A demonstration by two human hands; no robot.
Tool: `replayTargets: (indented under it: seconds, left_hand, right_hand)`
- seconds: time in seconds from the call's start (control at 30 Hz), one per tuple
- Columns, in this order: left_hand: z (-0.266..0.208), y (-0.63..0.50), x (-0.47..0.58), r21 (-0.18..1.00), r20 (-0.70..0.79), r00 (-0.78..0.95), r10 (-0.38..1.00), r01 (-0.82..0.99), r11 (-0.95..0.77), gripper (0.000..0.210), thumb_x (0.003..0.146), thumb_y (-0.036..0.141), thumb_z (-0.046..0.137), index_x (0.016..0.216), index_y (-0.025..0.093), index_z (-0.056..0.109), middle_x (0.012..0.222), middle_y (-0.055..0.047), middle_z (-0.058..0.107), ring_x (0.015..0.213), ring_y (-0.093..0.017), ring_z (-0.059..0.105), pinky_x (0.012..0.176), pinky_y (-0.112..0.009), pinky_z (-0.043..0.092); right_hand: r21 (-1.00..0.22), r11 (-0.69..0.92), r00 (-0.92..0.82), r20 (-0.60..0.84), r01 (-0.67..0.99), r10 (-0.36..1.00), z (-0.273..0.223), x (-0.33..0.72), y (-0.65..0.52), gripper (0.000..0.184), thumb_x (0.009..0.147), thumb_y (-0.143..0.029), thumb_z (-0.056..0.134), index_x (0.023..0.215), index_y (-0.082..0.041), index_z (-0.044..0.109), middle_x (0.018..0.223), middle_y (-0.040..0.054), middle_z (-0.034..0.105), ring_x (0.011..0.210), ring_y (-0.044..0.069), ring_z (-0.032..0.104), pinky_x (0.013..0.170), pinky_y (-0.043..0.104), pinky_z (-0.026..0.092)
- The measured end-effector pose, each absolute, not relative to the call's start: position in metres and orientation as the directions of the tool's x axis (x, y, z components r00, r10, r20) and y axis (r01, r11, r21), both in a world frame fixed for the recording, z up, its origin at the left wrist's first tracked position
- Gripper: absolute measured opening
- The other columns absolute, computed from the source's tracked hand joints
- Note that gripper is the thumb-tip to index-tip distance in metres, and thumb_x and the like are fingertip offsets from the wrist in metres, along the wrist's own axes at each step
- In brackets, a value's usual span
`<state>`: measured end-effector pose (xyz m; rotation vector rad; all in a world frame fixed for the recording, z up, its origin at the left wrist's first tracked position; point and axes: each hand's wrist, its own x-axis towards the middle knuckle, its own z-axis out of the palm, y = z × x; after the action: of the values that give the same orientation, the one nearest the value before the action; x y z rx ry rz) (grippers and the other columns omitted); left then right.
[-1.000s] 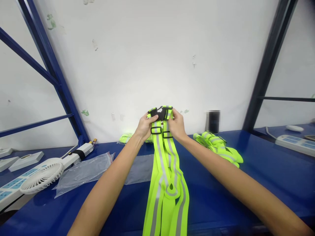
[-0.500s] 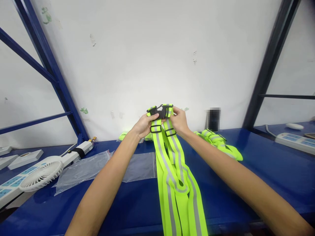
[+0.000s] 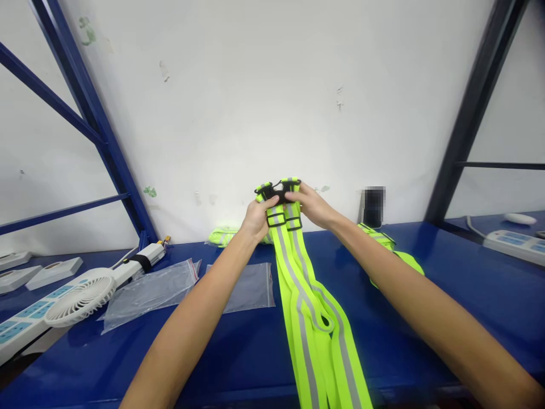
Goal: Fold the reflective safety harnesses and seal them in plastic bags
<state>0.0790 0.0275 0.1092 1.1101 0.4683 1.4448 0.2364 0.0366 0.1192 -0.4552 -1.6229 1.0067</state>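
Note:
A neon-yellow reflective harness [image 3: 293, 284] with grey stripes hangs from both my hands, its straps running down past the table's front edge. At its top is a black plastic buckle [image 3: 281, 196]. My left hand [image 3: 258, 215] pinches the buckle's left side, thumb across the front. On the other side my right hand [image 3: 313, 204] is closed on the buckle's right part and the strap beside it, its thumb lying on the black plastic. Black strap sliders [image 3: 276, 220] sit just under the hands. Most of my fingers are hidden behind the straps.
On the blue table [image 3: 451, 284], clear zip bags [image 3: 149, 292] lie left of the straps. A white handheld fan [image 3: 80, 301] rests on a power strip [image 3: 17, 329]. More yellow harness straps [image 3: 406, 262] lie at right, and a bagged yellow bundle [image 3: 221, 236] is by the wall.
My right thumb has moved from the strap's edge onto the front of the buckle. The sliders have come closer together, and the hanging straps have swung slightly right in view.

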Motion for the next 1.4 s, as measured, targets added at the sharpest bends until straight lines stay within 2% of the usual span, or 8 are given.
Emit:
replayTargets:
  seconds: [0.07, 0.13, 0.27, 0.43, 0.8, 1.07, 1.23, 1.4]
  left_hand:
    - [0.107, 0.029, 0.074, 0.816, 0.400, 0.178, 0.899, -0.515, -0.261, 0.035, 0.059, 0.021, 0.086, 0.089, 0.011, 0.070, 0.082, -0.008, 0.076, 0.084, -0.025, 0.072, 0.089, -0.041, 0.055]
    - [0.108, 0.030, 0.069, 0.806, 0.465, 0.173, 0.868, -0.489, -0.334, 0.039, 0.057, 0.022, 0.089, 0.090, 0.012, 0.071, 0.087, -0.008, 0.076, 0.094, -0.028, 0.071, 0.093, -0.042, 0.053]
    - [0.114, 0.030, 0.060, 0.797, 0.562, 0.166, 0.810, -0.370, -0.477, 0.044, 0.056, 0.026, 0.091, 0.093, 0.012, 0.071, 0.091, -0.008, 0.076, 0.093, -0.026, 0.070, 0.089, -0.039, 0.053]
    - [0.115, 0.032, 0.056, 0.766, 0.627, 0.124, 0.769, -0.280, -0.579, 0.042, 0.060, 0.029, 0.089, 0.094, 0.013, 0.072, 0.094, -0.008, 0.075, 0.087, -0.023, 0.070, 0.082, -0.035, 0.054]
    - [0.110, 0.037, 0.059, 0.708, 0.690, 0.071, 0.721, -0.277, -0.650, 0.043, 0.062, 0.029, 0.088, 0.099, 0.015, 0.072, 0.102, -0.008, 0.075, 0.100, -0.026, 0.069, 0.094, -0.040, 0.051]
    - [0.110, 0.037, 0.058, 0.736, 0.653, 0.074, 0.754, -0.296, -0.609, 0.043, 0.058, 0.030, 0.090, 0.093, 0.014, 0.070, 0.096, -0.008, 0.076, 0.094, -0.027, 0.070, 0.090, -0.040, 0.053]
    - [0.113, 0.035, 0.059, 0.739, 0.645, 0.056, 0.762, -0.302, -0.603, 0.045, 0.057, 0.032, 0.090, 0.093, 0.014, 0.070, 0.094, -0.008, 0.075, 0.091, -0.025, 0.069, 0.088, -0.039, 0.053]
    - [0.117, 0.031, 0.061, 0.720, 0.651, 0.025, 0.759, -0.337, -0.606, 0.046, 0.057, 0.029, 0.090, 0.095, 0.014, 0.069, 0.094, -0.007, 0.075, 0.090, -0.024, 0.069, 0.087, -0.038, 0.053]
  right_hand:
    - [-0.711, 0.701, -0.286, 0.684, -0.054, 0.671, 0.122, 0.236, 0.035, 0.034, 0.076, -0.035, 0.073, 0.105, -0.022, 0.062, 0.107, 0.0042, 0.068, 0.105, 0.026, 0.061, 0.098, 0.044, 0.045]
    - [-0.651, 0.759, -0.305, 0.720, 0.013, 0.623, 0.125, 0.236, 0.032, 0.035, 0.076, -0.037, 0.075, 0.106, -0.020, 0.064, 0.109, 0.0063, 0.069, 0.108, 0.027, 0.060, 0.099, 0.046, 0.044]
    - [-0.677, 0.735, -0.342, 0.701, -0.043, 0.626, 0.130, 0.237, 0.026, 0.040, 0.074, -0.042, 0.078, 0.106, -0.021, 0.066, 0.109, 0.0071, 0.070, 0.102, 0.027, 0.064, 0.092, 0.046, 0.050]
    - [-0.683, 0.726, -0.287, 0.713, -0.079, 0.640, 0.129, 0.234, 0.026, 0.039, 0.072, -0.040, 0.080, 0.102, -0.021, 0.064, 0.105, 0.0067, 0.071, 0.101, 0.027, 0.065, 0.089, 0.045, 0.053]
    - [-0.669, 0.732, -0.241, 0.737, -0.130, 0.631, 0.125, 0.227, 0.027, 0.033, 0.075, -0.035, 0.077, 0.102, -0.023, 0.062, 0.107, 0.0035, 0.070, 0.107, 0.025, 0.062, 0.102, 0.046, 0.046]
    - [-0.764, 0.597, -0.223, 0.643, -0.242, 0.732, 0.116, 0.214, 0.024, 0.025, 0.077, -0.031, 0.070, 0.099, -0.021, 0.063, 0.109, 0.0048, 0.070, 0.109, 0.026, 0.063, 0.104, 0.047, 0.046]
    - [-0.737, 0.619, -0.139, 0.666, -0.272, 0.733, 0.119, 0.217, 0.024, 0.043, 0.069, -0.028, 0.079, 0.104, -0.026, 0.056, 0.104, 0.0010, 0.070, 0.104, 0.023, 0.065, 0.100, 0.045, 0.050]
    - [-0.697, 0.690, -0.129, 0.716, -0.195, 0.686, 0.125, 0.217, 0.015, 0.039, 0.071, -0.035, 0.080, 0.103, -0.023, 0.060, 0.110, 0.0065, 0.070, 0.106, 0.027, 0.066, 0.094, 0.045, 0.054]
